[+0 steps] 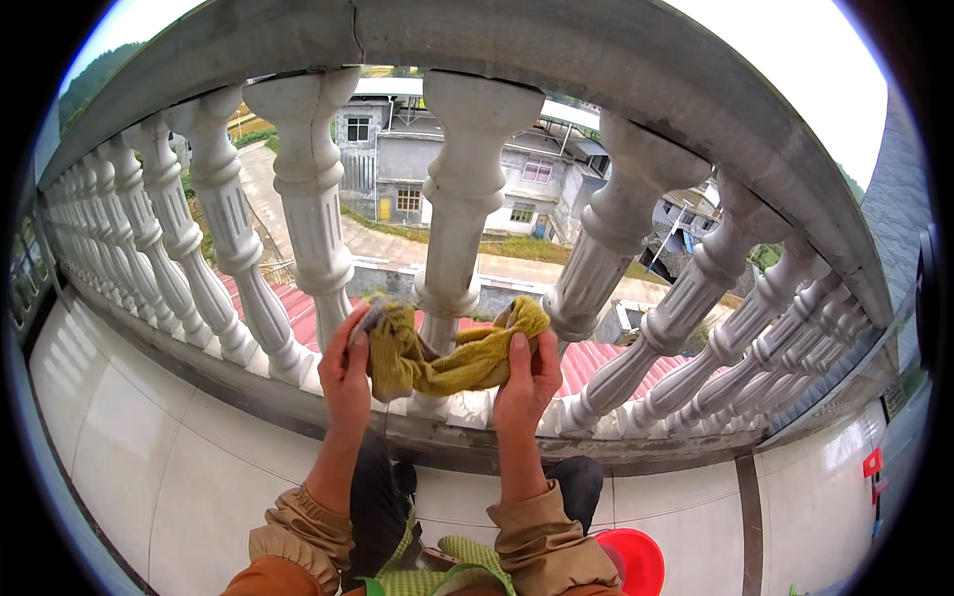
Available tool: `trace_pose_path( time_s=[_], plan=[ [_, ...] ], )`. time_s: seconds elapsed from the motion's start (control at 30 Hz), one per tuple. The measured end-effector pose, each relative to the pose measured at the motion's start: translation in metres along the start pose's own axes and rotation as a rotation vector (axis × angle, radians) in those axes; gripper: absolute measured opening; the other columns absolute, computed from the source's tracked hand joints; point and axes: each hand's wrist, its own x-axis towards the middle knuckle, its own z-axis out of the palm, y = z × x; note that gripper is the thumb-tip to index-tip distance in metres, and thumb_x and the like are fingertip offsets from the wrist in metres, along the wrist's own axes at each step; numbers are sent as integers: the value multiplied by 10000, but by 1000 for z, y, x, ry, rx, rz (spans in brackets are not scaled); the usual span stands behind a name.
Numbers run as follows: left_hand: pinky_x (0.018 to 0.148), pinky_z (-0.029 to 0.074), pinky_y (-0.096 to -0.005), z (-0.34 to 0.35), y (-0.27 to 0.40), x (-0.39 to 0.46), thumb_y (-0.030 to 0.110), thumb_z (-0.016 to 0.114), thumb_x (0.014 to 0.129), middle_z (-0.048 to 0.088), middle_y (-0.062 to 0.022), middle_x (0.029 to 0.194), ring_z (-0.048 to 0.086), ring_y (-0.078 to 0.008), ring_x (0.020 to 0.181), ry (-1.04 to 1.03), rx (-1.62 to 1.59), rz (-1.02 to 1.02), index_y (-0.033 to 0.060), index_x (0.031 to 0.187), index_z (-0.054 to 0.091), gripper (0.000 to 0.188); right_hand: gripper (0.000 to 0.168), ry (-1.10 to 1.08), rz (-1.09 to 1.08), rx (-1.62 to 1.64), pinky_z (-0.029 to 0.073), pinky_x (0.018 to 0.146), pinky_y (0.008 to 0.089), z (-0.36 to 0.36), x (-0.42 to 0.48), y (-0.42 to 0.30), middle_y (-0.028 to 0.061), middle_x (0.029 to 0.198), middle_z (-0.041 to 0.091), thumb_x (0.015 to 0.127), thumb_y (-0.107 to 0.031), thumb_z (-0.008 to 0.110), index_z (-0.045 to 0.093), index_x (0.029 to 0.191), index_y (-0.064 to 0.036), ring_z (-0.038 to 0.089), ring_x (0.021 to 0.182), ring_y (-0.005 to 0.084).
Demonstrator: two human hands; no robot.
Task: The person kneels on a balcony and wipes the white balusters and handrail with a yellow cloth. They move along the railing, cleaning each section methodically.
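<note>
A damp-looking yellow-green cloth (455, 372) is stretched between my two hands, sagging a little in the middle. My left hand (349, 372) pinches its bunched left end, where a greyish patch shows. The right end is gripped by my right hand (528, 369), thumb on top. Directly behind the cloth stands a white concrete baluster (466, 171), whose lower part the cloth partly hides. Whether the cloth touches the baluster I cannot tell.
A grey concrete handrail (477, 37) runs above the row of balusters. Pale floor tiles (223, 439) lie below, and a red plastic basin (641, 562) sits by my right knee. Beyond the railing are a pink-red metal roof (596, 365), a road and houses.
</note>
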Motion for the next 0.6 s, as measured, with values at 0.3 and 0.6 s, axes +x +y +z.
trace_pose_path(
  time_s=[0.3,0.6],
  plan=[
    [1055,335,-357,91,77,150,156,494,953,426,-227,1376,454,-296,1257,-157,524,768,-48,1456,195,621,474,37,-843,-586,339,986,464,124,136,-27,273,1351,360,887,-138,607,442,1287,56,413,1167,425],
    [963,427,-431,92,34,133,70,506,905,431,-283,1333,481,-447,1176,-206,531,616,-54,1363,319,511,423,-92,-841,-757,371,915,510,112,106,-2,253,1214,458,854,-58,541,477,1260,41,439,1060,453]
  ],
)
